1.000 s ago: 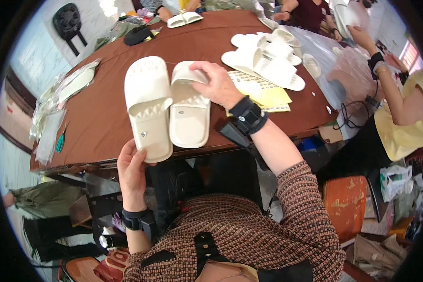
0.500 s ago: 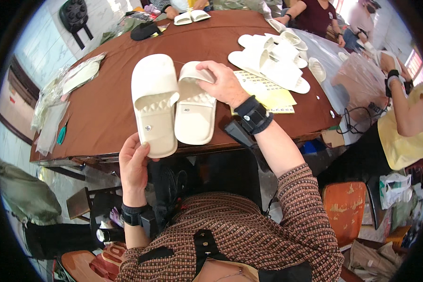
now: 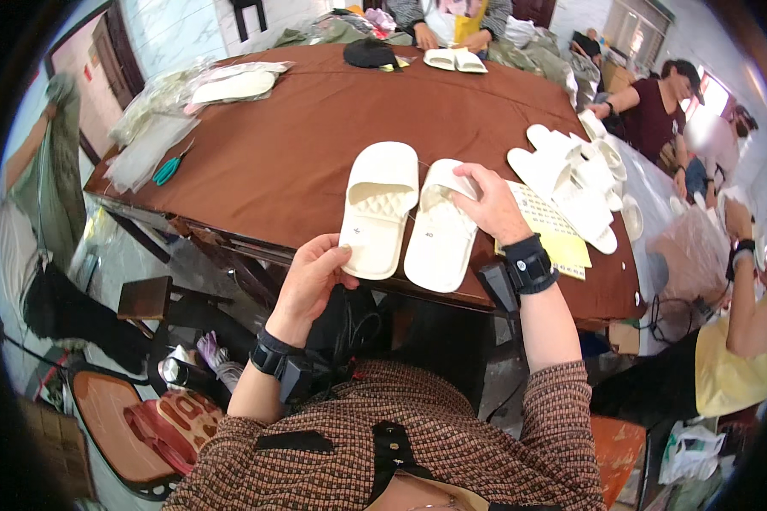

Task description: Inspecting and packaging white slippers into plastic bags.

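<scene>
Cream slippers (image 3: 411, 220) held in each hand's closed grip, left hand (image 3: 311, 281), right hand (image 3: 492, 204); yellow sheet (image 3: 562, 238) beside

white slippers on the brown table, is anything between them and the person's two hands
Nothing visible. The left hand already grips the heel end of the left white foam slipper, and the right hand rests on the strap of the right white foam slipper beside it on the brown table.

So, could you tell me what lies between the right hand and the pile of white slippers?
In the head view, a yellow sheet lies on the table between the right hand and the slipper pile.
</scene>
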The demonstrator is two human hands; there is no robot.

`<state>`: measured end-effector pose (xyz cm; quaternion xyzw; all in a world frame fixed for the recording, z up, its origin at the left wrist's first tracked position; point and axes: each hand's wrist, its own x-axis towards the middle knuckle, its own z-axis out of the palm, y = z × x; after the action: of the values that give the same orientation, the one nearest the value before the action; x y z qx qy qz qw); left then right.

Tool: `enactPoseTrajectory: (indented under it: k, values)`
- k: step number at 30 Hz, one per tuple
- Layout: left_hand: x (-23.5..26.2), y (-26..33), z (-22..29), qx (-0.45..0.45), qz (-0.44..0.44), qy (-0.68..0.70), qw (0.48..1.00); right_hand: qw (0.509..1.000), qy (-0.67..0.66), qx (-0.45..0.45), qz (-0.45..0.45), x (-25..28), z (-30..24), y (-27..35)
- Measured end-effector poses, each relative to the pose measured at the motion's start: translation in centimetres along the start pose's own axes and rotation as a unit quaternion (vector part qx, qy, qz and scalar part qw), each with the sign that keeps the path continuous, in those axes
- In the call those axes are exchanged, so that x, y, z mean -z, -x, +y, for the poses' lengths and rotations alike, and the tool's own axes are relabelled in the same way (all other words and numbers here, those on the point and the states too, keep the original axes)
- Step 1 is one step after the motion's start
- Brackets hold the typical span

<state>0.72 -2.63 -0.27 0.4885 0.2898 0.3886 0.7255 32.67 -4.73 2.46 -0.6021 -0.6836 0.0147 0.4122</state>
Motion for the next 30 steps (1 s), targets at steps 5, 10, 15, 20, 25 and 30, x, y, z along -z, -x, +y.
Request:
enactPoseTrajectory:
  k: [5,10,15,20,25,30]
  values:
    - [-0.3,0.1,0.0,0.014,0.006,0.0,1.0,0.999,-0.035,-0.03,-0.017,0.1,-0.3,0.0]
    - [-0.3,0.3,0.3,0.002,0.001,-0.083,0.997,0.995,-0.07,-0.071,-0.025,0.3,0.2,0.2]
    - [0.7,1.4,0.4,-0.207,0.085,-0.342,0.913,0.996,-0.061,-0.058,-0.025,0.4,0.0,0.1]
    - [-2.1,5.1,7.5,-0.29,0.064,-0.348,0.889,0.995,-0.076,-0.049,-0.034,0.1,-0.1,0.0]
    - [-6.2,7.9,12.8,-0.385,-0.02,-0.256,0.887,0.997,-0.068,-0.036,-0.022,0.2,0.2,0.2]
    - [-6.3,9.8,16.3,-0.411,-0.052,-0.29,0.863,0.997,-0.067,-0.037,-0.028,0.4,-0.4,-0.2]
